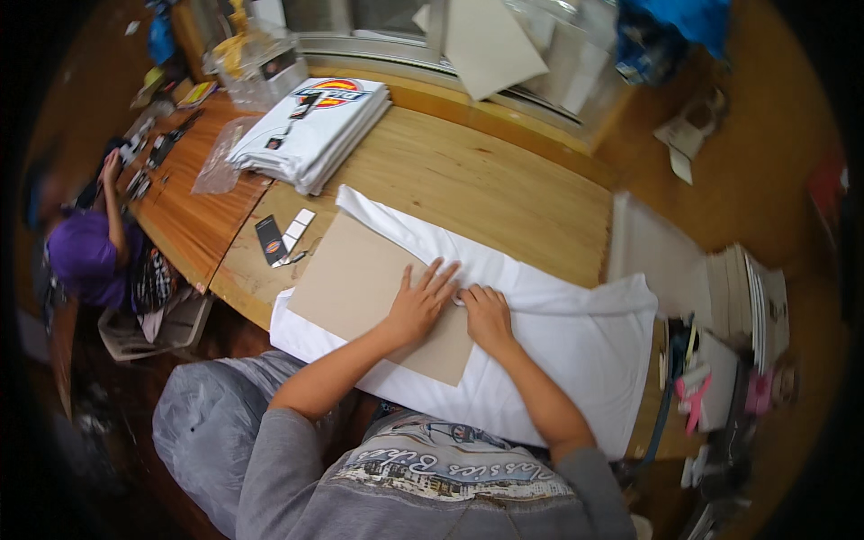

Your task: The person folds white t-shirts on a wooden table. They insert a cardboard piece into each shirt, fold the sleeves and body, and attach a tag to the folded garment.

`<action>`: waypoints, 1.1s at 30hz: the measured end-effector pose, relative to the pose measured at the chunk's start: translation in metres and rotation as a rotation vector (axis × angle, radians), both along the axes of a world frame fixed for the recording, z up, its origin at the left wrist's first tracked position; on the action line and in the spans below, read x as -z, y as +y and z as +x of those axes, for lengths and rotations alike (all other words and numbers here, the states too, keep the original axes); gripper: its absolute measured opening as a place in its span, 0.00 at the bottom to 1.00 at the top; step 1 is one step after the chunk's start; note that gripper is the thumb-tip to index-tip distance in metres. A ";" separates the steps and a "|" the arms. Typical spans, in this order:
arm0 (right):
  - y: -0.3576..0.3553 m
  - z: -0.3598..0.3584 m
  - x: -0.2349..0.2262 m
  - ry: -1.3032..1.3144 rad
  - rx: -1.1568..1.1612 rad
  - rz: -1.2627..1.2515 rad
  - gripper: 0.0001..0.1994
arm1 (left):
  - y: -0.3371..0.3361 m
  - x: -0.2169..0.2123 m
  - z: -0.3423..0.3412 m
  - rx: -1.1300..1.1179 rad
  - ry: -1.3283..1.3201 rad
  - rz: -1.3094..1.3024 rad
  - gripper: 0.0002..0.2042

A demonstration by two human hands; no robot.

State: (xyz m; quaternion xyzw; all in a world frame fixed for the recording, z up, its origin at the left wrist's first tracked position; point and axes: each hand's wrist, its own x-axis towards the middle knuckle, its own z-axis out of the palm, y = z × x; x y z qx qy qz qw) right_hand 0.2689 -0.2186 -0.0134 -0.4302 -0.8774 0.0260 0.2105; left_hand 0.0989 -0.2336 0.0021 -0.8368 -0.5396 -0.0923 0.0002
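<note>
White garment [576,337] spread flat across near edge of wooden table [468,180], brown cardboard sheet [360,288] lying on its left half. Left hand [416,304] flat on cardboard, fingers [438,274] spread and extended, gripping nothing. Right hand [486,315] just beside it, palm down on white fabric at cardboard's edge, fingers bent slightly, pressing cloth. Stack of folded white shirts [310,130] farther back on table, well apart. Small tags [283,238] near cardboard's far corner.

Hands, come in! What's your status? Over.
Left hand flat on cardboard sheet. Right hand pressing white shirt. Nothing blocking.
</note>
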 end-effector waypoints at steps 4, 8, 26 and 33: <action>0.018 0.057 -0.017 -0.340 -0.078 -0.134 0.12 | 0.015 -0.002 0.002 0.237 0.007 -0.309 0.22; 0.060 0.189 -0.009 -0.907 0.331 -0.274 0.12 | 0.021 -0.016 0.009 0.303 0.055 -0.326 0.24; -0.117 0.101 0.018 0.239 0.348 0.025 0.13 | 0.008 0.018 0.034 0.226 -0.318 0.202 0.11; -0.022 0.119 0.040 0.236 0.518 -0.278 0.20 | 0.006 0.021 0.032 0.263 -0.328 0.343 0.10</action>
